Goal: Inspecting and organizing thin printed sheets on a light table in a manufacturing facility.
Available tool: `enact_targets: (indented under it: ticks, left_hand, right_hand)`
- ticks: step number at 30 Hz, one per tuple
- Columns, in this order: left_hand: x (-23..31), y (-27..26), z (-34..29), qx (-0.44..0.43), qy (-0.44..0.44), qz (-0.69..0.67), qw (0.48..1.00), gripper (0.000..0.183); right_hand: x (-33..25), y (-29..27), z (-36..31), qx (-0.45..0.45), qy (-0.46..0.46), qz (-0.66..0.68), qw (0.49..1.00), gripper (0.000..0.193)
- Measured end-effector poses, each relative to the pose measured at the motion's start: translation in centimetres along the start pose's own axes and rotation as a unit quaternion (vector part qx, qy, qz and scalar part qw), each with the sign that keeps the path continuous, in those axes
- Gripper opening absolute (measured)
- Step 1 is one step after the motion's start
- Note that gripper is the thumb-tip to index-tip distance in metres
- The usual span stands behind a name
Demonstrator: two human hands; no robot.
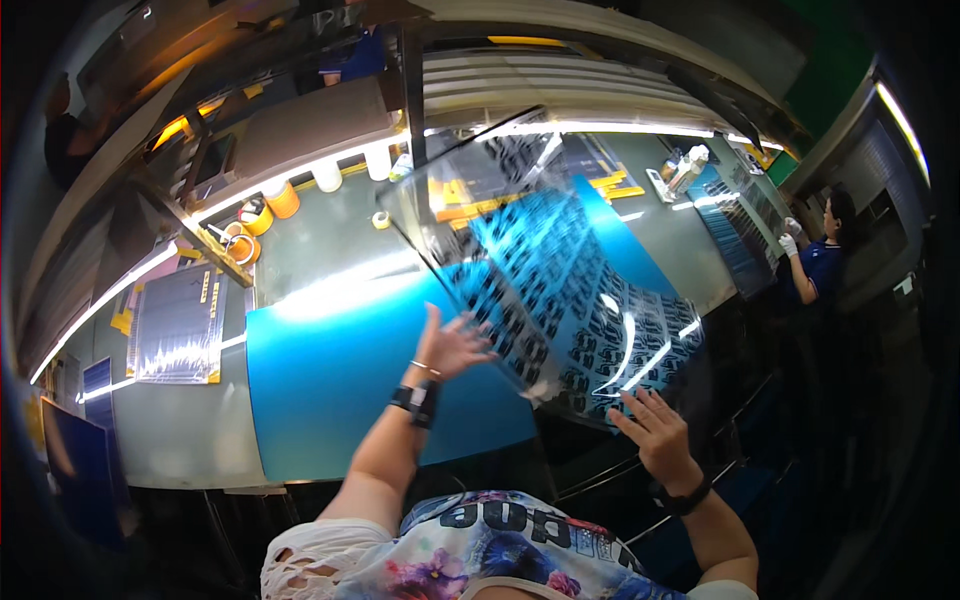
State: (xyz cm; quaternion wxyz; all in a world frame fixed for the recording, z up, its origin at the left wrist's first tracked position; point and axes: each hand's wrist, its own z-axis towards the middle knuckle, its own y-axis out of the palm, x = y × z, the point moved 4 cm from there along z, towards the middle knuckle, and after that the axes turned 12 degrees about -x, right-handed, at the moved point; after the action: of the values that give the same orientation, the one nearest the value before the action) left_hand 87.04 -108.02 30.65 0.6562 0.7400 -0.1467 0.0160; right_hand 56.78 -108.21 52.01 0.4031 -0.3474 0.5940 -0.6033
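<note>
A large clear film sheet (pixel 640 345) printed with rows of black patterns stands tilted above the table, its upper part blurred by motion. My left hand (pixel 455 345) is beside the sheet's left edge, fingers spread; whether they touch it I cannot tell. At the sheet's lower right edge is my right hand (pixel 655 430), fingers stretched out and fingertips against or just over the film. Beneath and left of the film lies a wide glossy blue sheet (pixel 360 370), flat on the table.
Orange tubs (pixel 240 245), a tape roll (pixel 381 220) and white containers (pixel 327 176) stand along the back. Another dark patterned sheet (pixel 178 325) lies at left. A white bottle (pixel 690 165) stands at the back right. A gloved co-worker (pixel 825 250) works at far right.
</note>
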Motion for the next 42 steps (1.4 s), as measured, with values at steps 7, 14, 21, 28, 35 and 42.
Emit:
enact_targets:
  ticks: [7, 14, 21, 28, 35, 42]
  left_hand:
    - [13.2, -1.4, -9.1, 0.015, -0.062, 0.099, 0.993, 0.102]
    - [16.5, -12.0, -16.2, 0.407, -0.031, 0.553, 0.727, 0.024]
    - [19.9, -10.5, -34.0, 0.476, -0.003, 0.519, 0.710, 0.022]
    - [18.7, -11.7, -40.6, 0.492, -0.050, 0.492, 0.717, 0.020]
    - [17.3, -10.8, -43.3, 0.546, -0.074, 0.349, 0.758, 0.024]
    - [17.1, -11.9, -41.8, 0.516, 0.064, 0.443, 0.730, 0.019]
  right_hand:
    - [-1.5, 8.4, -0.6, -0.010, -0.046, 0.072, 0.996, 0.032]
    - [-6.0, 11.9, 1.1, -0.054, -0.096, 0.109, 0.988, 0.030]
    - [-5.4, 16.9, -3.2, 0.027, 0.240, 0.265, 0.934, 0.041]
    - [-5.3, 28.1, -6.6, -0.175, 0.404, 0.677, 0.590, 0.011]
    - [-6.1, 22.8, -3.2, -0.315, 0.314, 0.607, 0.658, 0.006]
    - [-2.6, 24.4, 0.1, -0.052, 0.344, 0.512, 0.785, 0.010]
